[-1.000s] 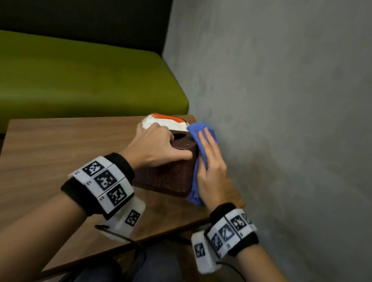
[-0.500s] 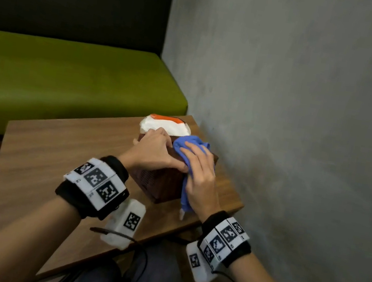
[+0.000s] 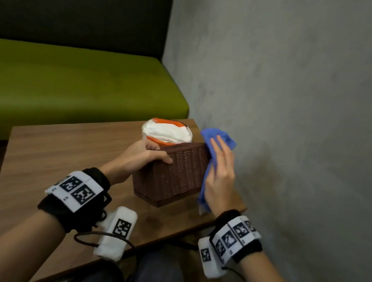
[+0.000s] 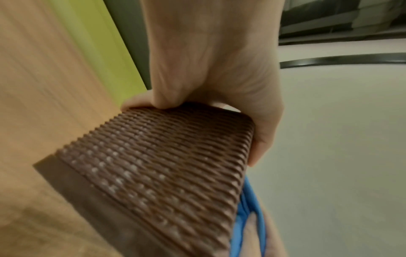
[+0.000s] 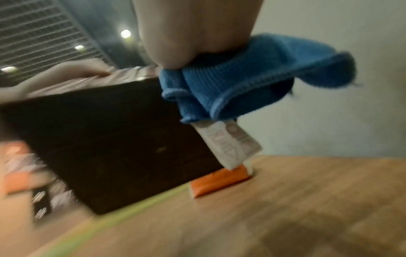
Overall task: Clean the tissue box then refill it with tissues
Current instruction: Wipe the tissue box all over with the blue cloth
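Note:
My left hand grips the top edge of the brown woven tissue box and holds it tilted, its near end raised off the wooden table. The left wrist view shows the thumb over the box rim. My right hand lies with straight fingers on the blue cloth, pressing it against the box's right end; a fold of cloth runs between thumb and palm. From the right wrist I see the cloth bunched beside the box's dark underside. Just behind the box sits an open white tissue pack in an orange wrapper.
A grey concrete wall stands close on the right of the table. A green bench runs behind the table. The table's near edge is by my knees, and cables hang from my wristbands.
The box has come up off the table and turned its long side toward me. My right hand slid the cloth from the box's top to its right end.

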Demonstrator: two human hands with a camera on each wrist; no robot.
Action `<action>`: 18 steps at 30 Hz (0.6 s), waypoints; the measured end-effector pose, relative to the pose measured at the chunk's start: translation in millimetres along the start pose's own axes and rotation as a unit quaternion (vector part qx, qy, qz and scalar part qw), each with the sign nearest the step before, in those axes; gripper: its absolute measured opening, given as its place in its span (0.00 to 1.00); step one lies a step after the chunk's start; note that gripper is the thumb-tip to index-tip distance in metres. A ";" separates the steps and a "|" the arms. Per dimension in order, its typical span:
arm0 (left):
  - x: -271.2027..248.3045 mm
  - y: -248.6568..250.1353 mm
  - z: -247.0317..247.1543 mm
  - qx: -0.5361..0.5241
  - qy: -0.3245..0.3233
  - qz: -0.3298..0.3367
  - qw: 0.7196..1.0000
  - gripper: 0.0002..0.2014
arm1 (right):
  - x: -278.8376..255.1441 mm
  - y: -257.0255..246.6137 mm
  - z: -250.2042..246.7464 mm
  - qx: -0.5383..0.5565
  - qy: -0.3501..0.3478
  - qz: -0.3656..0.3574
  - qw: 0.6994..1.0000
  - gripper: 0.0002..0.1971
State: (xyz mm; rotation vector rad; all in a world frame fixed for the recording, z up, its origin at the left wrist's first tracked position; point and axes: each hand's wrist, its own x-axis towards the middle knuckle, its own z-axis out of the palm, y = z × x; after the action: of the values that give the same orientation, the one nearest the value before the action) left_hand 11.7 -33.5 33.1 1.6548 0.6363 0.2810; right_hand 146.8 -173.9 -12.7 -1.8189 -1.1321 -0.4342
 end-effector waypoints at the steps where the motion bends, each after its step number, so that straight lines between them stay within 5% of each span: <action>1: -0.9 -1.0 -1.4 -0.032 -0.012 -0.006 0.999 0.13 | 9.0 5.3 -4.1 0.033 0.026 0.058 0.997 0.21; 4: 1.1 -9.7 -4.0 -0.115 -0.042 -0.050 0.991 0.17 | 29.1 6.0 -12.9 0.147 0.035 0.190 0.970 0.14; 10: 19.9 -49.0 -1.2 -0.308 -0.020 -0.163 0.937 0.10 | 66.6 -11.9 -5.4 -0.004 -0.144 0.172 0.974 0.13; 16: 28.2 -69.7 7.4 -0.252 0.076 -0.186 0.947 0.11 | 56.4 -11.4 26.6 -0.084 -0.277 0.226 0.930 0.12; 18: 28.4 -73.2 9.7 -0.237 0.124 -0.150 0.952 0.28 | 47.3 -13.0 27.9 -0.098 -0.269 0.236 0.929 0.14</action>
State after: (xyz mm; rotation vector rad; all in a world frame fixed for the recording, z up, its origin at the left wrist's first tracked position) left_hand 21.9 -20.8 -44.3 1.0525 0.9173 0.3893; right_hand 155.7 -124.0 12.1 -2.3878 -0.9657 0.2653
